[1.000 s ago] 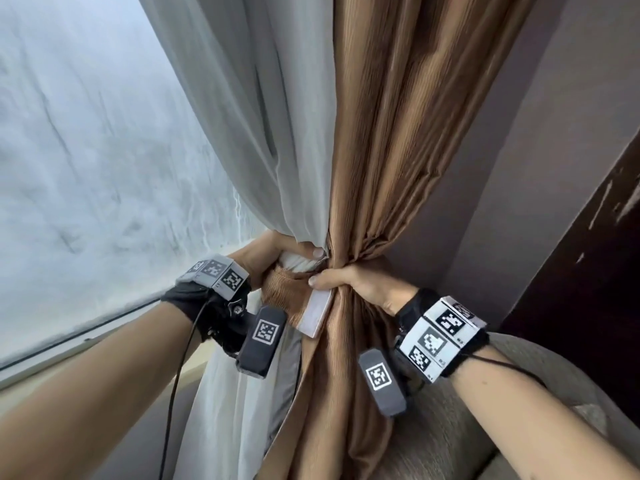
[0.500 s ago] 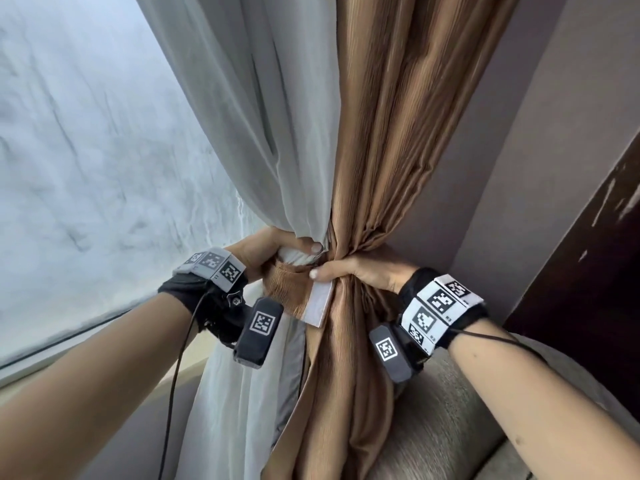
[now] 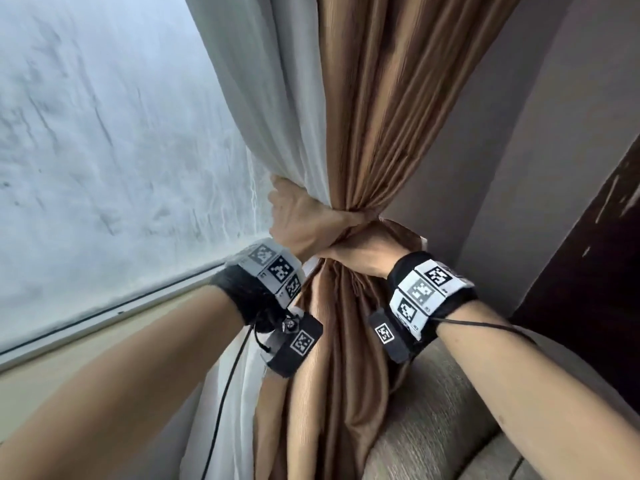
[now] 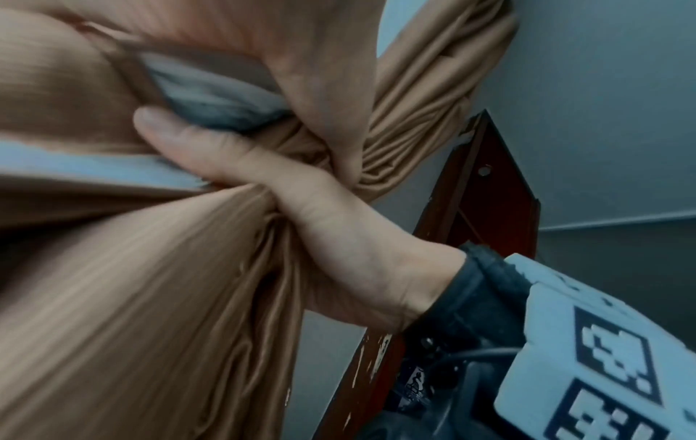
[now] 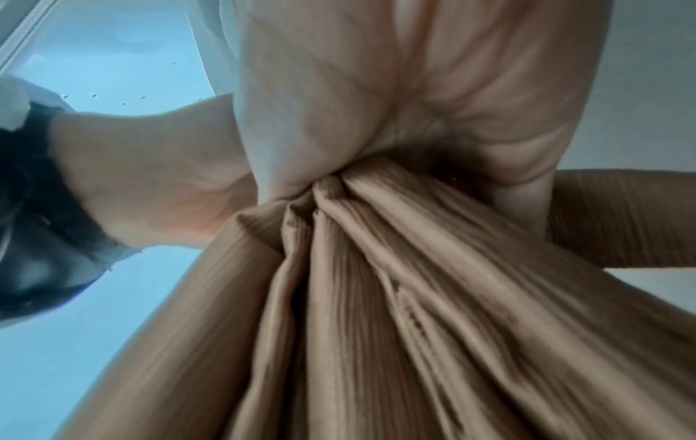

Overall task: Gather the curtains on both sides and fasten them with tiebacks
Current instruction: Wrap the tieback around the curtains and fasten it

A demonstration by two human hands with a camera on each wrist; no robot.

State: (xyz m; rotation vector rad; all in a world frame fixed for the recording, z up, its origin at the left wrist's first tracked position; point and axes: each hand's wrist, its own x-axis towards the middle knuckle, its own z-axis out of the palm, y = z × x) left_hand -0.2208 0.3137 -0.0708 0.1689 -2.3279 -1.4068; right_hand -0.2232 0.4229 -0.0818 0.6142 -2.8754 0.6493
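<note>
A brown curtain (image 3: 381, 116) and a white sheer (image 3: 277, 98) are bunched together at waist height. My left hand (image 3: 301, 220) wraps over the bunch from the left and grips the brown tieback there. Just below it, my right hand (image 3: 360, 252) grips the gathered curtain from the front. The tieback (image 3: 407, 233) loops out past the right side of the bunch. In the left wrist view my right thumb (image 4: 180, 134) presses on the tieback's grey fastening patch (image 4: 211, 98). The right wrist view shows the tieback band (image 5: 621, 217) running off to the right.
A frosted window (image 3: 104, 150) and its sill (image 3: 104, 327) fill the left. A grey upholstered chair (image 3: 433, 410) sits right under my right forearm. A dark, chipped wooden frame (image 3: 588, 271) stands against the grey wall (image 3: 502, 150) on the right.
My left hand has rolled up over the top of the bunch, pulling the tieback tight. The white-edged end that hung at the front is no longer there. The right hand has stayed on the bunch.
</note>
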